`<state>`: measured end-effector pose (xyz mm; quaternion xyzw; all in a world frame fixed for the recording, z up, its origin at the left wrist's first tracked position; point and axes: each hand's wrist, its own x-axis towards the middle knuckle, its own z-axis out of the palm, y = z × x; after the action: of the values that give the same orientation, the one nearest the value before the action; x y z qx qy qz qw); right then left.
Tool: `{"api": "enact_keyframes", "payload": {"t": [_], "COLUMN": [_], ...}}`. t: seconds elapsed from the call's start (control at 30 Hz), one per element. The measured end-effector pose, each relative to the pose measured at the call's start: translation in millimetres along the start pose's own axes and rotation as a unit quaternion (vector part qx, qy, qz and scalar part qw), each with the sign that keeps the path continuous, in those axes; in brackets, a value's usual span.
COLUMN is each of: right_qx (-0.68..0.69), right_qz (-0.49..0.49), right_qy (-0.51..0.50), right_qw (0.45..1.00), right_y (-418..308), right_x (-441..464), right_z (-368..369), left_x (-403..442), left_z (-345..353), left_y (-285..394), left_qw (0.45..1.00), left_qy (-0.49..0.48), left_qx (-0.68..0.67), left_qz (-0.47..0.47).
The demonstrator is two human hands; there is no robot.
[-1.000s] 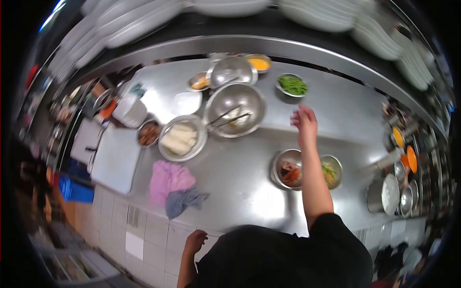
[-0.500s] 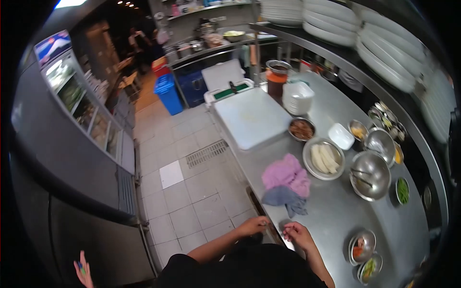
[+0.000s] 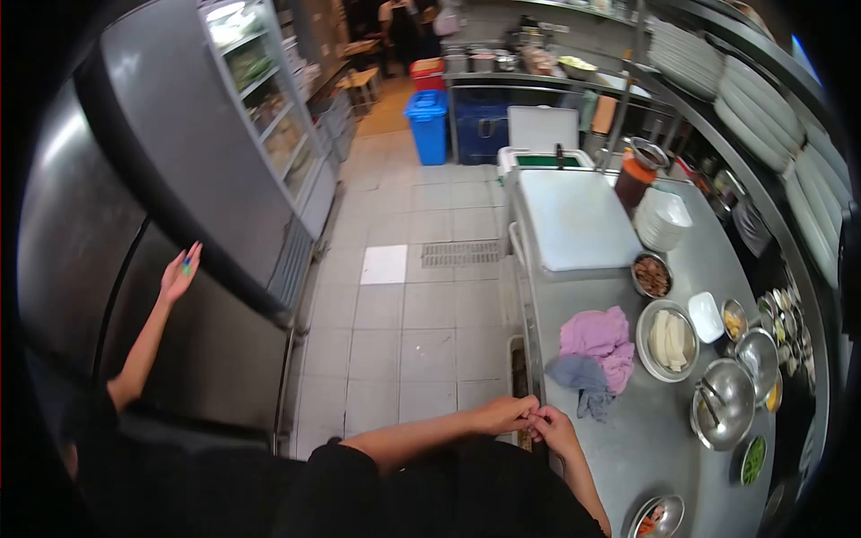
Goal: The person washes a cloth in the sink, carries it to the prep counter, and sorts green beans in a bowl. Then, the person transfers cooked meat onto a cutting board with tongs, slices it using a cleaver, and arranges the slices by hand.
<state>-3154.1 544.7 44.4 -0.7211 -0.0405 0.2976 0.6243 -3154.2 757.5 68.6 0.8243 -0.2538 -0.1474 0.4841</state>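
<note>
Left hand (image 3: 508,415) and right hand (image 3: 556,431) close their gap beside the steel worktable (image 3: 628,448), fingers pressed together (cannot tell if anything is pinched), leaving the pink cloth (image 3: 594,337) untouched.

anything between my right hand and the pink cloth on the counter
Yes, the grey-blue cloth lies against the near side of the pink cloth, between it and the right hand. Nothing else visible is in the way; the left hand is on the other side of the right one.
</note>
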Motion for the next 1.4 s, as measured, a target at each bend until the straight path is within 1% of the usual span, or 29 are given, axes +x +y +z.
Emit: {"api": "enact_keyframes", "payload": {"t": [0.07,0.13,0.2,0.33,0.47,0.53,0.67,0.7,0.83,0.9,1.03,1.1,1.17,1.27,1.33,1.4], "right_qx": [0.014,0.018,0.028,0.033,0.035,0.038,0.016,0.011,0.002,0.006,0.008,0.025,0.044,0.036,0.073,0.077], "right_qz": [0.006,-0.013,-0.009,0.004,0.015,0.030,0.029,0.012,-0.014,-0.019,-0.029,-0.030,-0.031,-0.040,-0.073,-0.080], "right_qy": [-0.018,-0.012,-0.031,-0.063,-0.087,-0.121,-0.111,-0.107,-0.094,-0.089,-0.068,-0.062,-0.059,-0.047,-0.036,-0.034], "right_qw": [1.000,1.000,0.999,0.997,0.996,0.991,0.993,0.994,0.995,0.996,0.997,0.997,0.997,0.997,0.994,0.993], "right_y": [0.3,1.3,-0.4,5.2,6.9,1.0,-2.1,-1.3,1.1,0.3,-2.7,0.9,5.3,5.8,4.9,2.7], "right_x": [-2.2,-2.9,-6.7,-6.7,-3.1,-0.9,10.6,13.3,19.3,17.4,12.5,13.0,12.2,10.0,8.6,6.9], "right_z": [7.0,11.2,13.8,15.4,18.0,22.5,31.5,33.5,35.5,33.4,28.9,24.7,19.9,16.4,16.8,16.6], "left_x": [-13.1,-26.2,-33.8,-48.4,-58.4,-64.2,-66.5,-66.0,-63.6,-60.2,-52.6,-48.0,-43.7,-39.7,-37.6,-36.4], "left_z": [2.7,7.8,10.5,20.6,20.7,20.1,9.6,7.0,0.5,-0.5,0.2,2.6,3.4,7.4,7.1,6.8], "left_y": [2.3,-1.8,-4.7,1.5,2.8,-0.6,-7.1,-7.4,-9.3,-8.9,-6.6,-4.9,-2.9,-3.7,-1.9,-0.6], "left_qw": [0.999,0.997,0.996,0.993,0.992,0.992,0.989,0.988,0.987,0.986,0.989,0.989,0.990,0.991,0.991,0.990], "left_qy": [0.031,0.054,0.065,0.095,0.092,0.088,0.092,0.093,0.091,0.109,0.088,0.124,0.115,0.112,0.111,0.070], "left_qx": [0.016,0.037,0.052,0.068,0.075,0.072,0.086,0.092,0.102,0.097,0.086,0.046,0.038,0.037,0.044,-0.049], "left_qz": [-0.019,-0.032,0.008,-0.018,-0.039,-0.048,-0.076,-0.088,-0.083,-0.075,-0.080,-0.066,-0.065,-0.067,-0.066,-0.113]}}
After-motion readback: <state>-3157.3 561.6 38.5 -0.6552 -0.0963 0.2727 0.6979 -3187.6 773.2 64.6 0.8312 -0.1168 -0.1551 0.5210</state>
